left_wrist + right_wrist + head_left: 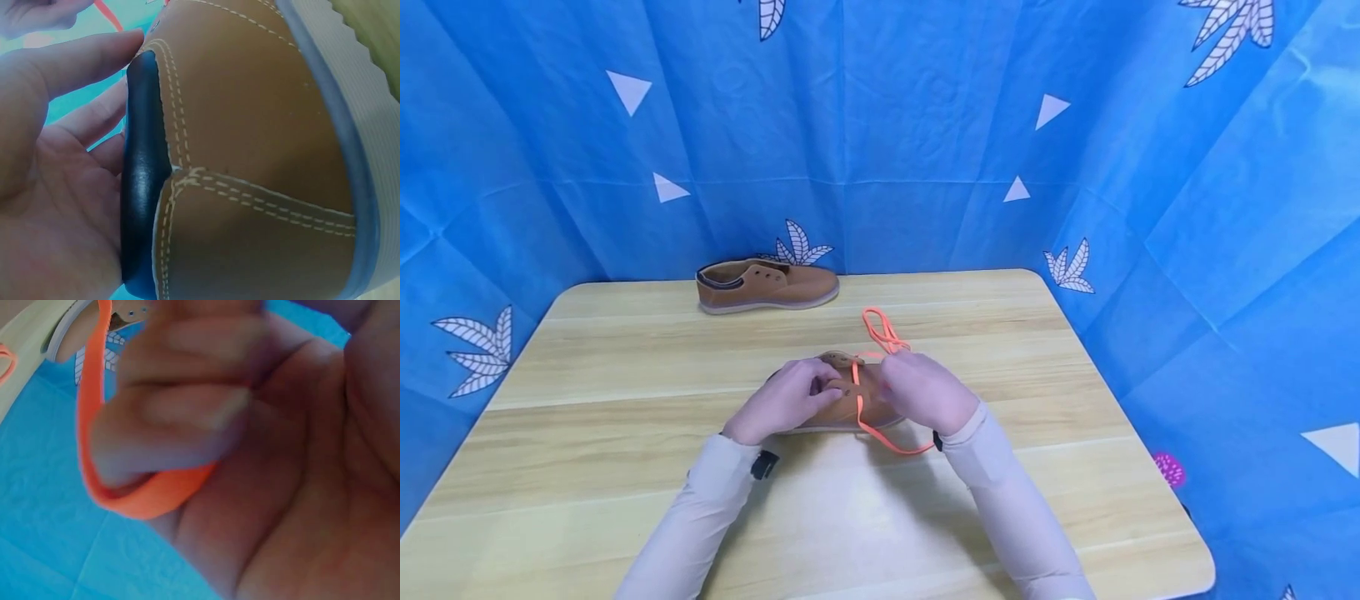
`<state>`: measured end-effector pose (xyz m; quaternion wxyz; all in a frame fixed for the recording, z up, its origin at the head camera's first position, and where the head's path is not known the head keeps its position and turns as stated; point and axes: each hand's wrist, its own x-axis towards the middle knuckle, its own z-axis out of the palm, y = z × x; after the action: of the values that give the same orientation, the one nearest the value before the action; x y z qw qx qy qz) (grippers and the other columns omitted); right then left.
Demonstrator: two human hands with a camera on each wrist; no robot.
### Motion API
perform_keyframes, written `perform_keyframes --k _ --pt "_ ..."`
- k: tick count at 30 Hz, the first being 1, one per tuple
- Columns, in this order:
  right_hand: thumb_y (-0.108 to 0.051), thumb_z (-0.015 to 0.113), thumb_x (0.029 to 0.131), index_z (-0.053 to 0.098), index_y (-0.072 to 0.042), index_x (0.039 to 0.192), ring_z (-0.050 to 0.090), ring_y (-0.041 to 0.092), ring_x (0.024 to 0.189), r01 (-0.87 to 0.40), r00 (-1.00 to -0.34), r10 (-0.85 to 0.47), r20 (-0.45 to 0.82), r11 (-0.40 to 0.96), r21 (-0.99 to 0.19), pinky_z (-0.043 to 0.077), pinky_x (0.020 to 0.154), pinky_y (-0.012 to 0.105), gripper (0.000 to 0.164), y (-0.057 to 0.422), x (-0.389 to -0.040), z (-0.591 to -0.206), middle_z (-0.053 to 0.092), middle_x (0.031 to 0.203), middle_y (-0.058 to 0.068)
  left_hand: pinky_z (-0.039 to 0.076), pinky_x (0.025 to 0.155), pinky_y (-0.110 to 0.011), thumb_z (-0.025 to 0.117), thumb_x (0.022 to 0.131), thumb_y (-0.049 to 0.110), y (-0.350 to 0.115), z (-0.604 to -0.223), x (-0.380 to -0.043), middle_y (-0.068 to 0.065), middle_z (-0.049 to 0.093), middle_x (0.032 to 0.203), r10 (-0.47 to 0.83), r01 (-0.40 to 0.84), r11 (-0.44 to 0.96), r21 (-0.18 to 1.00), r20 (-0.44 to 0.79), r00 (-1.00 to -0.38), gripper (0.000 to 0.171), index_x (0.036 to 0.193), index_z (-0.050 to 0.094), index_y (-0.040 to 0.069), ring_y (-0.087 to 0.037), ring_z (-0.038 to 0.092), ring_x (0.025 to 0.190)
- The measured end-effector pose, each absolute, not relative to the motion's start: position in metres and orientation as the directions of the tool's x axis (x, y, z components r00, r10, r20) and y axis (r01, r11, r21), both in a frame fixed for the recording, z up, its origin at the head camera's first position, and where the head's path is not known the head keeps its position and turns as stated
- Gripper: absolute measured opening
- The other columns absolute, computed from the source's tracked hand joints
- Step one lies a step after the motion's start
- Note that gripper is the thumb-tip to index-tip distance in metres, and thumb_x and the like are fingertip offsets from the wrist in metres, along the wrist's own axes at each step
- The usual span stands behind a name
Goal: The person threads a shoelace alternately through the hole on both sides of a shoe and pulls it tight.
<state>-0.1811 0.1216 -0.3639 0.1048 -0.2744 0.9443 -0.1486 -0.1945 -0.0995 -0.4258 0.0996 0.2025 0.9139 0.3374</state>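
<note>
A brown shoe [837,412] with a pale sole lies on the table, toe to the right. An orange shoelace [860,407] crosses its front, with a loose loop beyond the shoe and another strand hanging on the near side. My left hand [790,398] grips the shoe at its lacing flap; in the left wrist view the thumb meets the edge above the dark collar lining [145,175], other fingers behind it. Over the toe end, my right hand [928,396] holds the lace with curled fingers, and the orange strand [90,425] wraps around one of them in the right wrist view.
A second brown shoe [767,288], showing no lace in its eyelets, stands at the back left edge of the wooden table [625,433]. Blue patterned cloth [910,125] hangs behind and along both sides.
</note>
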Motion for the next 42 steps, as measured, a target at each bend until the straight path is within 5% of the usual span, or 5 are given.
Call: perform_keyframes --k 13,22,29,34,42 --pt "0.018 0.056 0.081 0.037 -0.018 0.057 0.026 0.010 0.054 -0.506 -0.831 -0.550 -0.086 0.810 -0.296 0.024 0.050 0.023 0.047 0.122 -0.180 -0.364 0.026 0.056 -0.007 0.044 0.059 -0.026 0.073 0.097 0.019 -0.102 -0.428 -0.196 0.000 0.062 0.081 0.457 0.305 0.673 0.673 -0.054 -0.888 0.011 0.105 0.076 0.012 -0.015 0.054 0.072" --pt "0.011 0.063 0.086 0.064 -0.011 0.079 0.044 0.008 0.057 -0.564 -0.801 -0.598 0.007 0.752 -0.342 0.036 0.053 0.021 0.023 0.116 -0.186 -0.371 0.057 0.066 -0.003 0.040 0.057 -0.026 0.073 0.097 0.019 -0.102 -0.427 -0.196 0.000 0.057 0.075 0.453 0.295 0.678 0.673 -0.067 -0.889 0.006 0.097 0.074 0.013 -0.015 0.051 0.067" --pt "0.010 0.068 0.085 0.059 -0.016 0.061 0.033 0.006 0.057 -0.596 -0.776 -0.629 0.041 0.710 -0.375 0.026 0.053 0.020 0.036 0.112 -0.191 -0.377 0.039 0.058 -0.009 0.038 0.055 -0.025 0.073 0.097 0.020 -0.102 -0.428 -0.197 0.000 0.054 0.071 0.454 0.286 0.679 0.676 -0.080 -0.887 0.009 0.089 0.072 0.015 -0.016 0.050 0.065" --pt "0.006 0.076 0.084 0.068 -0.017 0.067 0.043 0.007 0.058 -0.634 -0.760 -0.644 0.085 0.706 -0.316 0.036 0.055 0.019 0.030 0.108 -0.192 -0.381 0.053 0.061 -0.008 0.039 0.057 -0.026 0.073 0.097 0.021 -0.102 -0.428 -0.198 0.001 0.055 0.071 0.453 0.282 0.682 0.675 -0.087 -0.887 0.011 0.087 0.071 0.015 -0.016 0.050 0.066" --pt "0.010 0.063 0.080 0.056 -0.016 0.064 0.030 0.006 0.051 -0.720 -0.694 -0.695 0.188 0.669 -0.182 0.023 0.049 0.019 0.032 0.101 -0.192 -0.386 0.032 0.057 -0.009 0.037 0.058 -0.026 0.072 0.098 0.020 -0.102 -0.426 -0.199 0.003 0.051 0.068 0.472 0.299 0.666 0.683 -0.075 -0.879 0.015 0.084 0.069 0.013 -0.015 0.048 0.064"
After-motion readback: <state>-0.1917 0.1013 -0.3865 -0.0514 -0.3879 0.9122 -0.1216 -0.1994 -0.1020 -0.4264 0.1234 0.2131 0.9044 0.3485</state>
